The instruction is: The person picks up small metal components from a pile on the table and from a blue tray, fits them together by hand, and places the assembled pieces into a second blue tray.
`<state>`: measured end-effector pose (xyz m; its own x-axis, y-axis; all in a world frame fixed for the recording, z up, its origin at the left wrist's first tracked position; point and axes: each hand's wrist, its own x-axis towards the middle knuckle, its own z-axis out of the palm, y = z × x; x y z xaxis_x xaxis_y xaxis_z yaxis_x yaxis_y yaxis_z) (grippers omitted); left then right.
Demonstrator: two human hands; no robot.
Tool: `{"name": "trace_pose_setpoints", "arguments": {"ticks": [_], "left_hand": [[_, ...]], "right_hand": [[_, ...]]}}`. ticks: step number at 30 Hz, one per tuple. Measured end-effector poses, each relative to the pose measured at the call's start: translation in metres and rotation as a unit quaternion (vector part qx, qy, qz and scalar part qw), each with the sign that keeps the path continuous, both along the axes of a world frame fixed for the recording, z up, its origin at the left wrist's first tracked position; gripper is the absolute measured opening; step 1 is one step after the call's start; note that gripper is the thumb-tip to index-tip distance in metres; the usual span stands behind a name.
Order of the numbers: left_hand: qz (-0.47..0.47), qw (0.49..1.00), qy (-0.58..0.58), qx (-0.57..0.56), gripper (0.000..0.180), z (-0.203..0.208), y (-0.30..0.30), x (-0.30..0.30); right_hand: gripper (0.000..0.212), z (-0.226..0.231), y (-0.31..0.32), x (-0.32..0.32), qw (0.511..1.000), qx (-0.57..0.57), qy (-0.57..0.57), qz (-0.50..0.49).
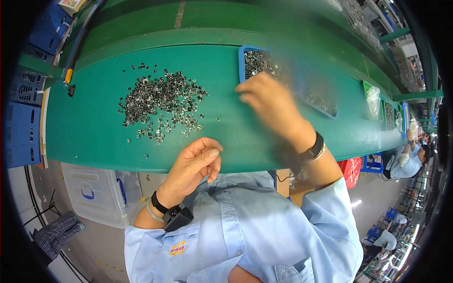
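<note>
A loose pile of small black and silvery metal parts (160,101) spreads over the left half of the green work surface (94,141). Close to the front edge, my left hand (200,160) is closed, thumb laid against its curled fingers; anything between them is too small or hidden to make out. My right hand (269,99) is over the work surface, just in front of a blue tray (242,66) full of similar small parts. Motion smears its fingers, so their grip does not show. Part of that tray lies behind the hand.
Right of my right hand stands a second tray with small parts (323,100), partly blurred. Farther right are a green tray with a clear plastic bag (373,101) and other trays. Blue crates (22,134) stack at the left; a clear lidded box (92,191) sits below the table. Other people work at far right.
</note>
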<state>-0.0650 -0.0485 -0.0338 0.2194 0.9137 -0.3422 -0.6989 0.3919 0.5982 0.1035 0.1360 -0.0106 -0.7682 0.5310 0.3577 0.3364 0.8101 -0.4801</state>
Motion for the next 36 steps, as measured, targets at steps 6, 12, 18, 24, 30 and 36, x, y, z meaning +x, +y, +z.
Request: {"name": "trace_pose_setpoints", "arguments": {"ticks": [6,12,18,24,30,36], "left_hand": [[0.002,1.0,-0.015,0.003,0.013,-0.003,0.002,-0.004],[0.071,0.994,0.078,-0.012,0.017,0.009,0.013,-0.002],[0.037,0.998,0.059,0.008,0.019,0.016,0.026,0.012],[0.024,0.999,0.009,0.024,0.019,0.011,0.034,0.026],[0.028,0.996,0.079,0.017,0.019,0.019,0.036,0.039],[0.036,0.995,0.093,0.019,0.017,0.021,0.039,0.044]], "right_hand": [[0.02,-0.02,-0.029,-0.022,0.995,-0.026,-0.033,0.095],[0.015,-0.008,-0.033,-0.013,0.982,-0.168,0.026,0.088],[0.011,0.014,-0.045,0.004,0.956,-0.282,0.05,0.058],[0.011,0.007,-0.06,0.019,0.96,-0.248,0.132,0.006],[0.013,-0.004,-0.062,0.032,0.974,-0.159,0.164,-0.003],[0.015,-0.004,-0.063,0.038,0.982,-0.107,0.158,-0.007]]}}
